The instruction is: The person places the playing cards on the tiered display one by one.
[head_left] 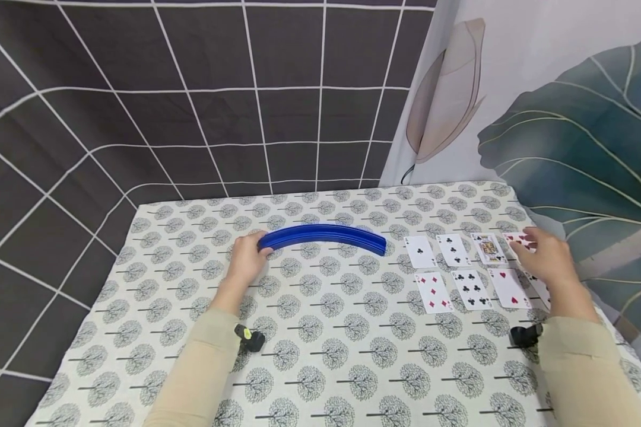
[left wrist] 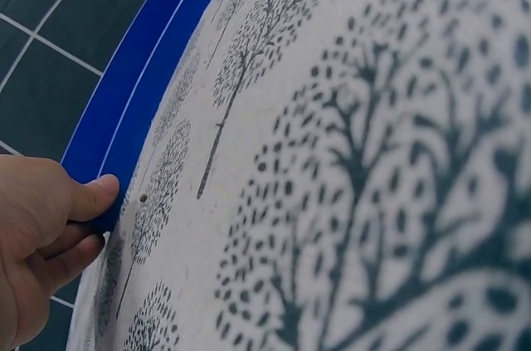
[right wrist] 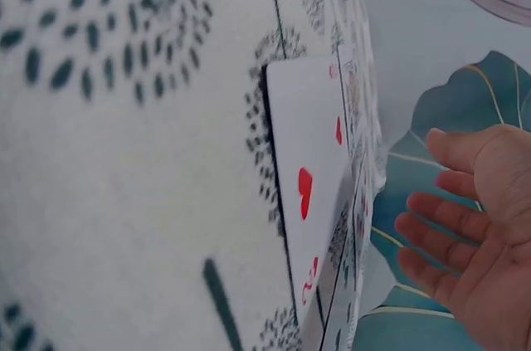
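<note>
Two beige sleeves (head_left: pixel 203 367) fill the bottom of the head view, reaching over the tree-patterned tabletop (head_left: pixel 326 356). The left hand (head_left: pixel 246 264) pinches the left end of a curved blue card holder (head_left: pixel 323 236) at mid-frame, thumb on top, apparently to steady it. The right hand (head_left: pixel 547 255), fingers relaxed and holding nothing, hovers over the playing cards (head_left: pixel 467 270) laid face up in rows at right, where each face reads plainly.

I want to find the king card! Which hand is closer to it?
Right. The right hand hovers just beside the king card, over the neighbouring cards. The left hand is far across the table, gripping the blue curved holder.
</note>
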A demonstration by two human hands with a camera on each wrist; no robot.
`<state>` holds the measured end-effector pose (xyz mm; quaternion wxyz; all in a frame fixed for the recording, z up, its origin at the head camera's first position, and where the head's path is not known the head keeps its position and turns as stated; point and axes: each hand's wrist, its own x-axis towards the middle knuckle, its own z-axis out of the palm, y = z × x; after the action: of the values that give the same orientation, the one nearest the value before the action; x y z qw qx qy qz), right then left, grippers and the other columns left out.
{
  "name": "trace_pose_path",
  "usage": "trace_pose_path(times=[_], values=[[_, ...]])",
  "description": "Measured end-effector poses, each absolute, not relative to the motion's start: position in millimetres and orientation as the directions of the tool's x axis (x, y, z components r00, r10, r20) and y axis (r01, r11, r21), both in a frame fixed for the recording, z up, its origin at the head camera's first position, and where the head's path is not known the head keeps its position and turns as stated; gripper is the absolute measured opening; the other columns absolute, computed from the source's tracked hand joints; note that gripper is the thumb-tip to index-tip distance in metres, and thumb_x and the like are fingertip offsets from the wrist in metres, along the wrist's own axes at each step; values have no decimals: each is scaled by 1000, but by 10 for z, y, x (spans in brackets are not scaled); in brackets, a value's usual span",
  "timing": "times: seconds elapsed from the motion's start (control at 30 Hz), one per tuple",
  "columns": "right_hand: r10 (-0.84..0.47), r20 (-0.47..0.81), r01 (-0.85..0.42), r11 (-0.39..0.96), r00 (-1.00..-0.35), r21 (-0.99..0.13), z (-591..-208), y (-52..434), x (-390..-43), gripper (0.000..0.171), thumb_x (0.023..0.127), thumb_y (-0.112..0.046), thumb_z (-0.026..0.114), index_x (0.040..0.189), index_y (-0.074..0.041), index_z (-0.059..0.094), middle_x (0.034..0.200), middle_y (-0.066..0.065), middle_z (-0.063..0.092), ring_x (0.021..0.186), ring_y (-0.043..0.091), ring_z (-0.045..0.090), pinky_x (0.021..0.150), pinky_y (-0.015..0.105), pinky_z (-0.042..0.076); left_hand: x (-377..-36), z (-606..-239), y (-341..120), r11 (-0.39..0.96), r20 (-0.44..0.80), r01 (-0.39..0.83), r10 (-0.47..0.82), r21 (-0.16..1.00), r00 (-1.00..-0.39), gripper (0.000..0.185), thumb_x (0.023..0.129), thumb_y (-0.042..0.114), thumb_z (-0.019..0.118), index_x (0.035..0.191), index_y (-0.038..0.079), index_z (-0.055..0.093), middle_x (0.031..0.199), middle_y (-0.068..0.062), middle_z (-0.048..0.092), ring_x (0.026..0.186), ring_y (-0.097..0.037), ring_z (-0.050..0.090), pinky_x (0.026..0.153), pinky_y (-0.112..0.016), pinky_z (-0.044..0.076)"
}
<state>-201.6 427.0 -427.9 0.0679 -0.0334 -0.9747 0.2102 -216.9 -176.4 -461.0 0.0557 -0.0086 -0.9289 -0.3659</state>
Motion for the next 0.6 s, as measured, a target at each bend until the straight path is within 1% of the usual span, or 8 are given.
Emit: trace_pose_path(times=[0.2, 0.33, 0.47, 0.6], values=[[95, 63, 63, 919, -993, -388, -4296, 4323, -2035, 56, 103, -28, 52, 140, 14, 40, 124, 43, 52, 111, 61, 46, 90, 75, 41, -2176, -4601, -1769, 728, 111, 53, -31, 683, -993, 40, 92, 4, 72, 130, -3, 63, 122, -25, 68, 114, -41, 66, 108, -50, 51], [78, 50, 54, 929, -996, -366, -4307, 4366, -2061, 56, 102, -27, 55, 137, 14, 41, 122, 42, 52, 109, 62, 46, 89, 76, 40, -2181, -4602, -1773, 731, 111, 52, -32, 681, -993, 41, 91, 4, 72, 131, -3, 63, 122, -25, 68, 114, -41, 66, 108, -50, 51], [55, 12, 48, 936, -998, -350, -4308, 4418, -2095, 56, 100, -27, 58, 136, 13, 41, 119, 42, 52, 109, 63, 45, 89, 77, 40, -2188, -4598, -1775, 735, 115, 54, -33, 676, -993, 41, 91, 5, 73, 130, -3, 64, 123, -25, 68, 114, -41, 66, 107, -49, 52], [39, -25, 45, 943, -999, -331, -4311, 4457, -2124, 58, 98, -25, 62, 135, 14, 41, 117, 42, 52, 108, 63, 46, 88, 77, 41, -2187, -4587, -1773, 736, 119, 60, -27, 675, -993, 41, 91, 4, 73, 130, -3, 64, 123, -25, 68, 114, -41, 66, 107, -50, 51]])
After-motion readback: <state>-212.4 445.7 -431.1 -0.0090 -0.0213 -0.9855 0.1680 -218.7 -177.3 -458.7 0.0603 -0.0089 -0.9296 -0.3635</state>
